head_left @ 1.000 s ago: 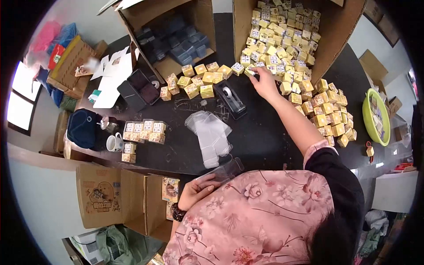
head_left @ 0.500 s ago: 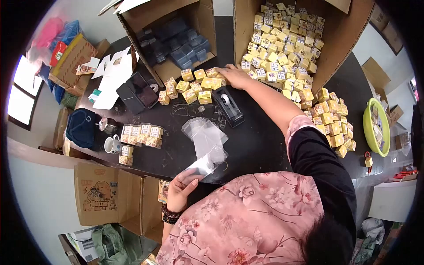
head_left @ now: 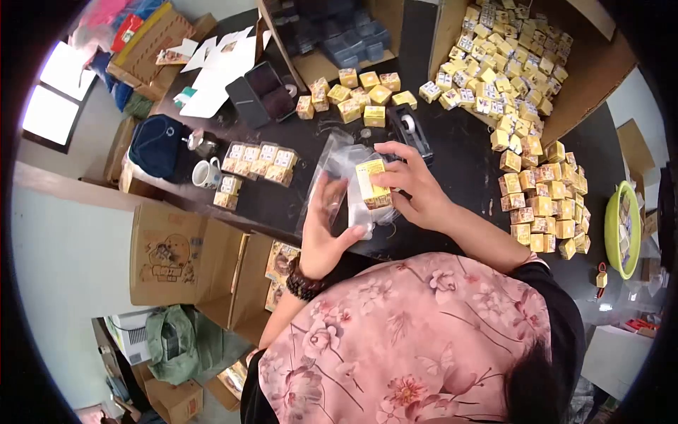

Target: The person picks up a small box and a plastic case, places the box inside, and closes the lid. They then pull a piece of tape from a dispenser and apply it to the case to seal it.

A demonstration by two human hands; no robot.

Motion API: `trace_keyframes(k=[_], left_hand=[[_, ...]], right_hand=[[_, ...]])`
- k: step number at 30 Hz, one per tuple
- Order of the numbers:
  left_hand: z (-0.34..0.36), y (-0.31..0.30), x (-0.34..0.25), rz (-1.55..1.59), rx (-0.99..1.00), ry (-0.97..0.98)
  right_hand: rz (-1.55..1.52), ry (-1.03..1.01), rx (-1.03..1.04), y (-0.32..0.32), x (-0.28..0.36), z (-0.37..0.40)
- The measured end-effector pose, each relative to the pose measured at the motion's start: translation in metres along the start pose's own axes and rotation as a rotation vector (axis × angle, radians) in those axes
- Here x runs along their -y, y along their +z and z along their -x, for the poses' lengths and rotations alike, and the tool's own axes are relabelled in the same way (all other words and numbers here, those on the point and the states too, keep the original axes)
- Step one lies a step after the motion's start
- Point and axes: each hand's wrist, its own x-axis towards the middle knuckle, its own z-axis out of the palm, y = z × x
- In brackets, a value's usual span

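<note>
The right hand [head_left: 418, 189] was closed around a small yellow box [head_left: 371, 181], fingers curled over its top and far side, and held it just above the near edge of the dark table [head_left: 452, 212]. The left hand [head_left: 321, 233] gripped a clear plastic sleeve [head_left: 339, 159] between thumb and fingers, right beside the box and touching it. Beyond them sat a tape dispenser [head_left: 409, 128], a row of loose yellow boxes [head_left: 360, 92] and an open carton [head_left: 600, 71] heaped with more.

A yellow box [head_left: 371, 180], a black table [head_left: 452, 162], a green basin [head_left: 611, 233], a pink floral sleeve [head_left: 395, 332].
</note>
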Motion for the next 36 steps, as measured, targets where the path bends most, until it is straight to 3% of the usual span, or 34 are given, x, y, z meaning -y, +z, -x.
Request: trace_keyframes(k=[2,4,6,8,10,14,18,20,21,23,24,25,28,32,36], left_hand=[[-0.002,0.004,-0.004,-0.236,-0.064,0.081],[0.006,0.003,-0.005,-0.315,-0.147,0.101],[0.013,0.0,-0.006,-0.342,-0.163,0.133],[0.02,-0.002,-0.008,-0.428,-0.149,0.123],[0.024,-0.005,-0.008,-0.402,-0.153,0.14],[0.031,-0.015,-0.002,-0.232,-0.157,0.195],[0.036,-0.017,-0.008,-0.159,-0.048,0.251],[0.037,-0.014,-0.007,-0.143,-0.069,0.22],[0.037,-0.012,-0.004,-0.125,-0.094,0.182],[0.038,-0.011,0.002,-0.11,-0.144,0.151],[0.038,-0.011,0.001,0.048,-0.148,0.109],[0.041,-0.013,0.0,0.203,-0.158,0.065],[0.044,-0.015,-0.006,0.253,-0.2,0.015],[0.043,-0.008,-0.007,0.304,-0.181,-0.029],[0.039,-0.011,-0.002,0.184,-0.104,0.095]], right_hand=[[-0.406,0.072,0.002,0.018,0.018,0.004],[-0.59,0.099,0.011,0.027,0.024,0.008],[-1.029,0.216,0.109,0.029,0.024,0.011],[-0.987,0.289,0.042,0.037,0.03,0.015],[-1.131,0.517,-0.023,0.039,0.041,0.009],[-1.122,0.631,0.222,0.03,0.05,0.001],[-0.931,0.587,0.16,0.034,0.06,-0.001],[-0.327,0.578,0.157,0.028,0.07,-0.012],[-0.15,0.414,0.2,0.028,0.066,-0.014],[-0.137,0.341,0.263,0.024,0.071,-0.016],[-0.132,0.264,0.333,0.024,0.073,-0.019],[-0.391,0.446,0.388,0.024,0.072,-0.019],[-0.916,0.637,0.283,0.04,0.062,-0.007],[-0.881,0.618,0.322,0.038,0.06,-0.006],[-0.795,0.638,0.138,0.038,0.064,-0.012]])
